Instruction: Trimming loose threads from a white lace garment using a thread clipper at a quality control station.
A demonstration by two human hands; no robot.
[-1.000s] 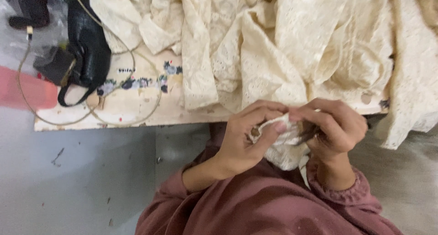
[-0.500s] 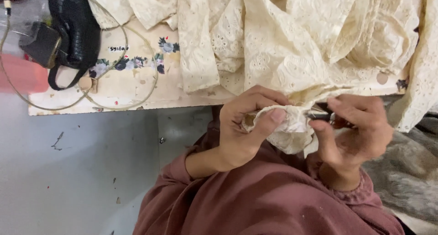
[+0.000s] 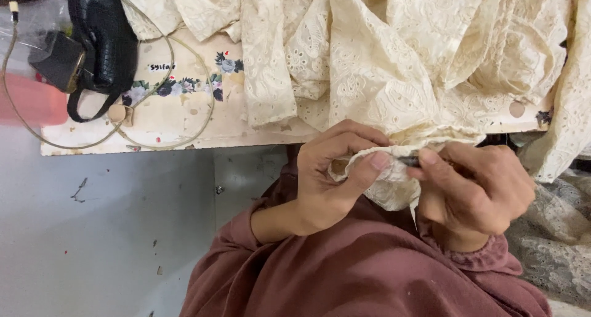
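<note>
Two bare hands meet just below the edge of a worn, cream-painted table whose top carries a faded flower pattern and patches of chipped paint; under it the floor is plain grey and marked with small scuffs. Heaps of cream eyelet lace fabric cover most of the tabletop and spill over its front edge toward the person's lap, which is clothed in dusty-rose sleeves. The left hand is curled closed, thumb pressed against bent fingers, pinching a bunched fold of the lace's edge so that cloth wraps over the thumb tip. The right hand touches the same fold from the other side, its thumb and forefinger nipped tightly on a small dark tool whose tip lies against the cloth between the two thumbs. On the far left of the table lie a black textured bag, a small dark pouch and a looping pale cord. The tool is mostly hidden inside the grip, so its kind cannot be told; a pink blurred shape is cut off at the left edge, and more lace lies dimly at lower right.
</note>
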